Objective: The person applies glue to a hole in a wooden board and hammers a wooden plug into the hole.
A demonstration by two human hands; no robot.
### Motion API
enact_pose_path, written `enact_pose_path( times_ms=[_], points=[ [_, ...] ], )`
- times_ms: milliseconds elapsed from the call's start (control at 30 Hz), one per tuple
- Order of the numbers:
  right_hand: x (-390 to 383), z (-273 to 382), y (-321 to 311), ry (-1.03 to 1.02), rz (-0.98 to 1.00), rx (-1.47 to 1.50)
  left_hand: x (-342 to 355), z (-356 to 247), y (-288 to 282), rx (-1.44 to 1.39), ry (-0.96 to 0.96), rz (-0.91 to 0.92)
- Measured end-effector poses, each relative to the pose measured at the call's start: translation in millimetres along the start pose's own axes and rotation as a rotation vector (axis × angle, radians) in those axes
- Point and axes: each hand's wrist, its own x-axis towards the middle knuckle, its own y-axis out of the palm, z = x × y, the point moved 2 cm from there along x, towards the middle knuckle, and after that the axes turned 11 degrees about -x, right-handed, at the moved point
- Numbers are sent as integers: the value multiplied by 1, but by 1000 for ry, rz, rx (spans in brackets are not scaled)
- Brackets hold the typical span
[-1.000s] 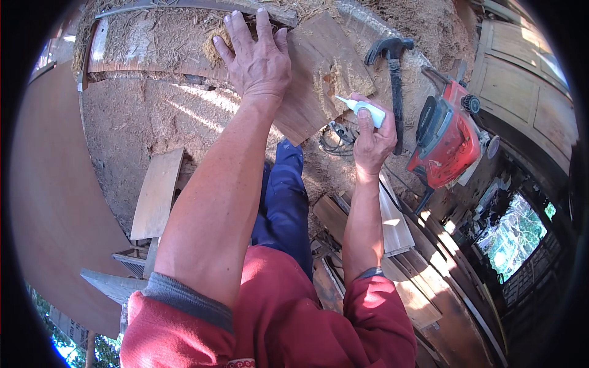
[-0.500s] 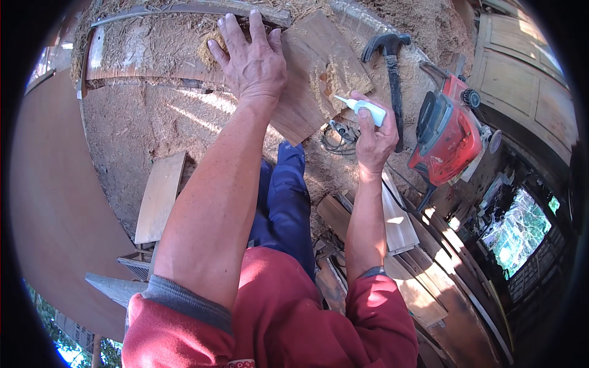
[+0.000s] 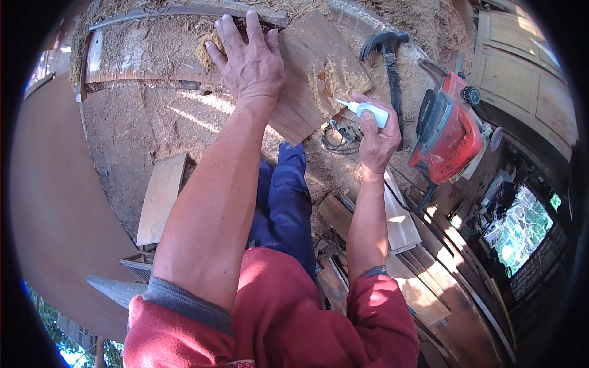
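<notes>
My left hand (image 3: 252,69) lies with fingers spread at the left edge of a brown wooden board (image 3: 299,98), its fingertips by a clump of fine shavings (image 3: 204,56). Sawdust (image 3: 334,76) is scattered over the board's right part, around a darker patch. In my right hand (image 3: 377,142) is a small white bottle (image 3: 375,114) with a thin pointed nozzle. Its nozzle points left, toward the board's right corner, and stands a little apart from the sawdust. I cannot tell whether anything comes out of it.
A claw hammer (image 3: 390,73) with a dark handle lies right of the board. Beyond it rests a red power planer (image 3: 451,132) with a cord. Loose planks (image 3: 423,288) are stacked at lower right, another plank (image 3: 161,199) leans at left, and shavings cover the bench (image 3: 156,64).
Almost nothing differs. My right hand and the bottle have shifted very slightly right; my left hand stays spread at the board.
</notes>
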Motion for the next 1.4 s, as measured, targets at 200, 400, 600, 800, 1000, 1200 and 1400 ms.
enact_pose_path(
  times_ms=[200, 400, 600, 800, 1000, 1200, 1400],
  points=[
    [3, 3, -2, 42, 37, -99, 0, 0, 0, 9, 7, -10],
    [2, 1, -2, 7, 40, -128, 0, 0, 1, 5, 5, -4],
    [2, -1, -6, 22, 56, -62, 0, 0, 1, 6, 7, -3],
    [4, -1, -6, 42, 55, -81, 0, 1, 1, 8, -2, 4],
    [4, -1, -7, 12, 64, -115, 0, -1, 0, 24, 2, 8],
    [4, -5, -9, -7, 85, -91, 0, 0, 0, 21, -3, 12],
    [5, -6, -12, 21, 76, -24, 1, -1, 0, 19, -2, 13]
  ],
)
